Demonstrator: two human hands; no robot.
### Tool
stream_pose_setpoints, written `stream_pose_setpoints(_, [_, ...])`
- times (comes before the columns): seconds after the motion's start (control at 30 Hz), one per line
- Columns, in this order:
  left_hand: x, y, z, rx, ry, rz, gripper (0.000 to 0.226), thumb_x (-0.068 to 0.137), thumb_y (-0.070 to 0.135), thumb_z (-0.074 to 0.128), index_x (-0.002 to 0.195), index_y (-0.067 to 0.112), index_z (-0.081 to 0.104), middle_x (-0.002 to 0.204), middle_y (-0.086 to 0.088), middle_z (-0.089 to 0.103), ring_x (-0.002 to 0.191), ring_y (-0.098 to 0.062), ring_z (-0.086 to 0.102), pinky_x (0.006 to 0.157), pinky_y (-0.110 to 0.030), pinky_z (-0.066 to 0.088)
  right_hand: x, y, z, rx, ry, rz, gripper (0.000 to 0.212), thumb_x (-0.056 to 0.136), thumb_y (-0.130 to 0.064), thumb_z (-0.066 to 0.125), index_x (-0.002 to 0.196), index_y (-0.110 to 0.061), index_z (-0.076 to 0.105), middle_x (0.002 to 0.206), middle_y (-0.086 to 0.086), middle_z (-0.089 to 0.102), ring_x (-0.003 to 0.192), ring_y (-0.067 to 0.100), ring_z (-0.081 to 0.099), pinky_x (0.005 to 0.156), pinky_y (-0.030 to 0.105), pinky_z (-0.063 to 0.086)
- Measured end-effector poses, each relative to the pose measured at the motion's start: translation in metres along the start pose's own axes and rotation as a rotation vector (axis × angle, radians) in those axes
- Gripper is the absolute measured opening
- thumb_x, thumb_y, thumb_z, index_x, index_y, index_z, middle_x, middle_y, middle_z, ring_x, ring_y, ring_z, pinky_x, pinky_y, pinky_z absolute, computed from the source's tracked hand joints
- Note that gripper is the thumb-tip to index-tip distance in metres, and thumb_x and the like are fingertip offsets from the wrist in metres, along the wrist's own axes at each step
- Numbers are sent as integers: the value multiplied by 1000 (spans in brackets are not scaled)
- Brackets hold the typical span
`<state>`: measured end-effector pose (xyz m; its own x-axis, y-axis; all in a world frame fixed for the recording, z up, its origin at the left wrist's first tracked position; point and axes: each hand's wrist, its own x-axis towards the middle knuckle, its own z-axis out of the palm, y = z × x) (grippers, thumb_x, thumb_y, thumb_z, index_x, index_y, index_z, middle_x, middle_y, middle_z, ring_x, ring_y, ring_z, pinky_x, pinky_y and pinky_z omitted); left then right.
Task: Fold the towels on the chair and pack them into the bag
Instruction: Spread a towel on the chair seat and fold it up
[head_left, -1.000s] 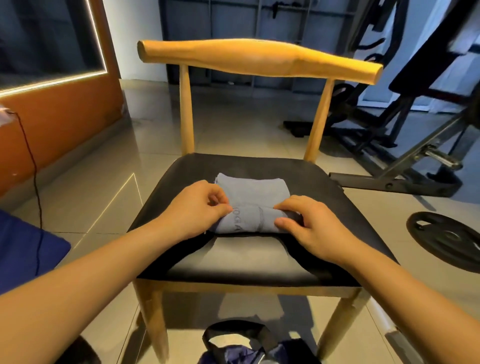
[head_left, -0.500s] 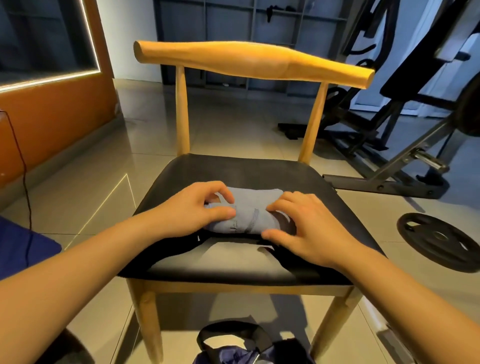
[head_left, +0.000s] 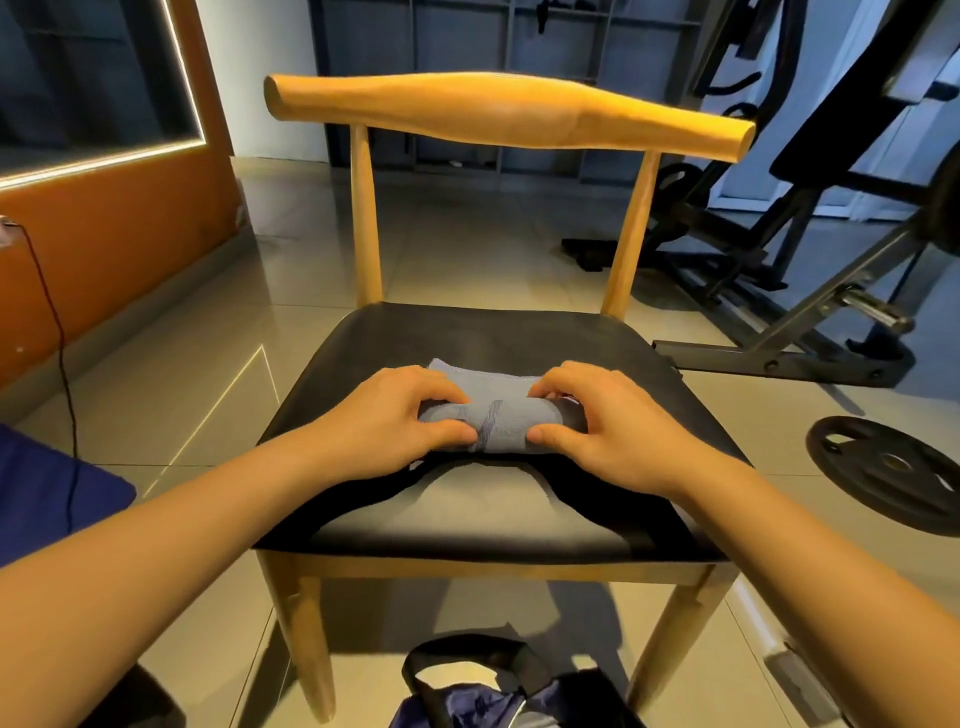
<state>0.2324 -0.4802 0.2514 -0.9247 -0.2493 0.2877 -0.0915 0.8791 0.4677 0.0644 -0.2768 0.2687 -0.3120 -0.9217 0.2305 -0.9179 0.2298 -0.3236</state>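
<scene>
Indoor, fairly dim; warm cast at left, cool blue at upper right. LED strip (head_left: 98, 162) blown out at upper left, its reflection streaks the glossy floor tiles (head_left: 171, 364). Forearm shadows on the chair seat (head_left: 493, 332), lower centre. Wide-angle bending at the edges. Soft, smeary detail throughout.

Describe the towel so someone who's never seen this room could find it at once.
Find the wooden chair with the black seat. On that seat, gripped by the left hand and right hand, lies the towel: a small grey-blue roll, the only cloth there.
</scene>
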Motion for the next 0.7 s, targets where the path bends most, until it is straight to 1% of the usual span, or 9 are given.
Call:
stream_pose_setpoints(0.1, [11,-5,-6,-120,-112,-69,17,93,41,69,103,30,78,94,12,72,88,-3,63,79,-27,50,3,2,4,121,-20,62,18,97,-40,63,109,-27,68,98,-10,66,88,10,59,77,30,48])
stream_pose_setpoints(0.17, [14,-6,-4,-95,-65,-80,21,97,42,65,104,26,78,96,9,71,89,-8,62,86,-36,51,11,4,4,180,-69,118,20,100,-35,58,93,-21,70,80,-8,63,74,9,55,70,30,44])
stream_pose_setpoints(0.27, [10,-6,5,206,230,158,34,93,53,63,114,29,74,106,14,66,99,-10,54,90,-36,42,24,5,5,217,-95,256,40,102,-33,55,83,1,66,66,5,48,62,15,41,62,32,36])
stream_pose_setpoints(0.37, [7,-8,11,235,166,244,47,90,61,60,126,32,69,118,16,66,107,-4,53,98,-33,37,30,6,6,213,-87,360,43,99,-33,58,73,2,58,62,6,42,61,17,37,59,32,32])
stream_pose_setpoints(0.43, [12,-10,15,205,120,205,47,93,59,55,131,34,67,121,17,66,107,-2,52,101,-36,39,28,1,6,79,-49,328,32,97,-33,58,81,-6,66,71,2,52,69,19,48,66,33,38])
stream_pose_setpoints(0.5, [19,-13,15,159,76,171,42,96,53,54,131,34,67,120,17,67,105,-2,52,100,-37,42,21,-9,4,-93,72,203,16,97,-30,57,99,-22,71,90,-5,60,86,19,57,80,34,43])
stream_pose_setpoints(0.53, [24,-15,14,133,38,157,39,98,50,54,130,33,67,117,16,67,104,-4,52,98,-37,43,18,-14,3,-142,118,134,16,98,-30,57,106,-26,70,96,-6,59,91,18,57,86,35,44])
stream_pose_setpoints(0.6, [32,-18,11,86,-48,137,35,102,45,52,130,32,68,111,16,65,102,-5,52,94,-33,43,14,-16,1,-157,105,66,21,97,-40,60,113,-29,70,100,-8,59,93,15,56,90,38,45])
stream_pose_setpoints(0.7, [45,-19,11,85,-117,106,42,100,49,41,125,30,69,115,14,62,107,-8,48,98,-35,41,13,-8,-2,-165,3,80,38,90,-56,66,115,-28,71,99,-8,60,90,15,56,82,36,46])
